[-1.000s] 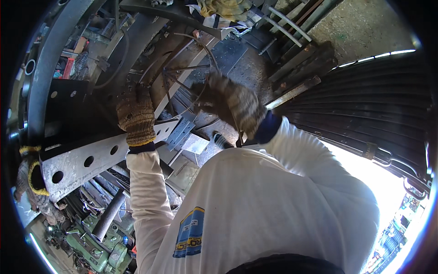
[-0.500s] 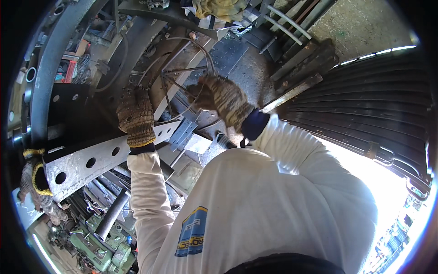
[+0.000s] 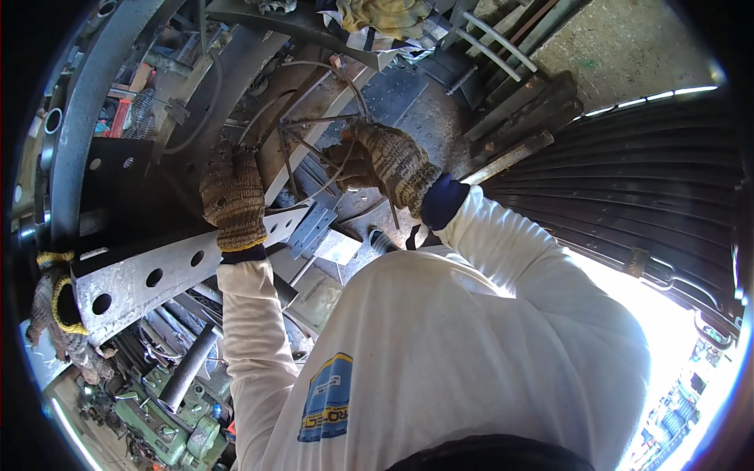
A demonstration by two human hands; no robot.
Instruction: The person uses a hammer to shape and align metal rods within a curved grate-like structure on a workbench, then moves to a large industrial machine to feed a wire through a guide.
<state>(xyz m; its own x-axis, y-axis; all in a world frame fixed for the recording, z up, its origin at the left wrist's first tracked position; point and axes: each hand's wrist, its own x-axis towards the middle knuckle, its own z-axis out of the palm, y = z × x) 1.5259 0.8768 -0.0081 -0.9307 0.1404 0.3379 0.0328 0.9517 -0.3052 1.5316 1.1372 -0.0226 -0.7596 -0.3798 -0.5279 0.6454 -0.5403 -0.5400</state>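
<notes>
A frame of thin bent metal rods, curved round the outside with straight spokes inside, stands over the bench. My left hand, in a dirty knitted glove, is closed at the frame's left end; its fingertips are dark and partly hidden. My right hand, gloved likewise, has its fingers curled at the frame's right side, where the curved rods meet it. Below the right palm a thin dark rod sticks out; whether the hand holds it I cannot tell. A pale flat bar with round holes runs beneath my left wrist.
A spare glove hangs at the bar's left end. Steel beams curve along the left. A green machine and a pipe lie lower left. Stacked metal bars stand upper right, near a dark ribbed shutter.
My right hand has turned slightly and shifted a little to the right; a thin rod now shows below it. My left hand stays nearly where it was.
</notes>
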